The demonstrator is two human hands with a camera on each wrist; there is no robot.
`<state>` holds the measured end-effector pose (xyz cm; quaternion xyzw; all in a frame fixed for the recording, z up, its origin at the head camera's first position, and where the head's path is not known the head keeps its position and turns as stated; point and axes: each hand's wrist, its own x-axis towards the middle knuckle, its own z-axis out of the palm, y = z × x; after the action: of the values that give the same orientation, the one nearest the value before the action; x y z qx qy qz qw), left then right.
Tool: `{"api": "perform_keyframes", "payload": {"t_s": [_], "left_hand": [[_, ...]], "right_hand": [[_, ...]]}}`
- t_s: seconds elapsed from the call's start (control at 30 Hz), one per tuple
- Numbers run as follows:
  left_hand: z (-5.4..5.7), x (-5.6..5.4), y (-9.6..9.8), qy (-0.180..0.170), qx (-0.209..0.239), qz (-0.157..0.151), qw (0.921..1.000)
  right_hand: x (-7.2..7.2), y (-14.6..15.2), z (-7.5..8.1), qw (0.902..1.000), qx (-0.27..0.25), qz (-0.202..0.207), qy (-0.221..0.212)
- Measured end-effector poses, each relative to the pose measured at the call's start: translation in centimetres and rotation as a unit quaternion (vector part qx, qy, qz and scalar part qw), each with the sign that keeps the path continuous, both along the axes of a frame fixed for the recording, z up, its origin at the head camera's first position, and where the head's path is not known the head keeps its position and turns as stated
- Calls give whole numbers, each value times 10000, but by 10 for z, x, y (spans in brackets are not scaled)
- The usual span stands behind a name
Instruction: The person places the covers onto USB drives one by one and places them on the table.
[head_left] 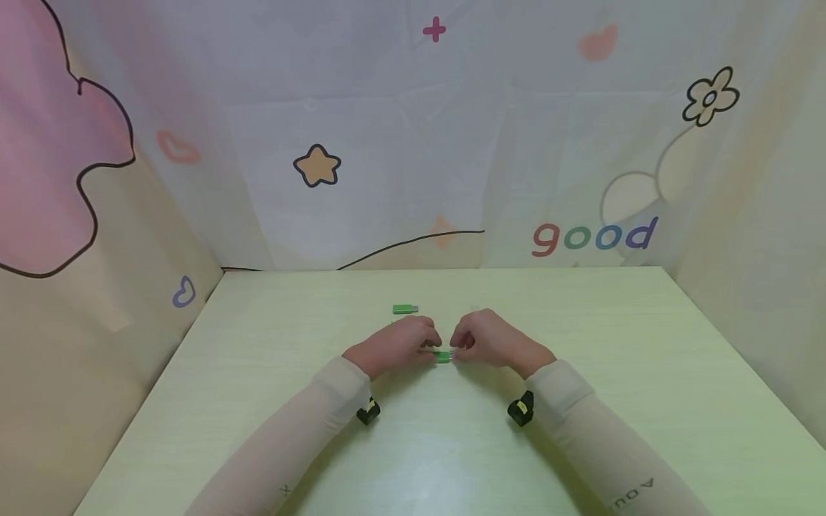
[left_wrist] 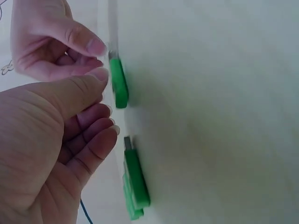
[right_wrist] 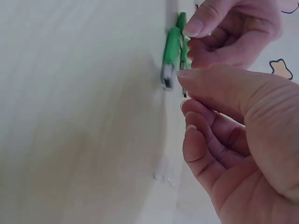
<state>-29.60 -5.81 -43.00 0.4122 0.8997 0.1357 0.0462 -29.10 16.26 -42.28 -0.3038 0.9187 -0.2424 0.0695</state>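
Observation:
A green USB stick [head_left: 442, 356] with a metal plug lies between my hands, low over or on the table. My left hand [head_left: 401, 346] has its bent fingers at the stick's green end; its thumb tip overlaps the stick's edge in the left wrist view. Over at the plug end is my right hand [head_left: 493, 340], thumb and fingers curled close to the metal. Whether either hand pinches the stick, or something small and clear, is not plain. In the left wrist view, two more green sticks [left_wrist: 137, 179] lie beyond the left fingertips, one partly behind the other.
Another green USB stick [head_left: 405, 309] lies farther back on the pale table [head_left: 645, 401]. Small clear pieces [right_wrist: 164, 179] rest on the table near the right hand. A printed cloth [head_left: 400, 129] hangs behind the table and along both sides.

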Motion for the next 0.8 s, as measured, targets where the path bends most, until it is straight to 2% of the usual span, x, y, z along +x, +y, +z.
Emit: {"api": "perform_keyframes", "payload": {"t_s": [0.17,0.4,0.53,0.8], "left_hand": [[6,-2,-9,16,15,176,9998],[6,-9,-21,249,3,256,9994],[7,-12,-24,346,-326,428,9980],[9,-15,-25,188,-923,668,9933]], "right_hand": [[-1,7,9,9999,135,-81,63],[-5,15,17,9961,737,-483,-40],[-7,18,19,9933,963,-630,-81],[-11,25,17,9907,1186,-673,13]]}}
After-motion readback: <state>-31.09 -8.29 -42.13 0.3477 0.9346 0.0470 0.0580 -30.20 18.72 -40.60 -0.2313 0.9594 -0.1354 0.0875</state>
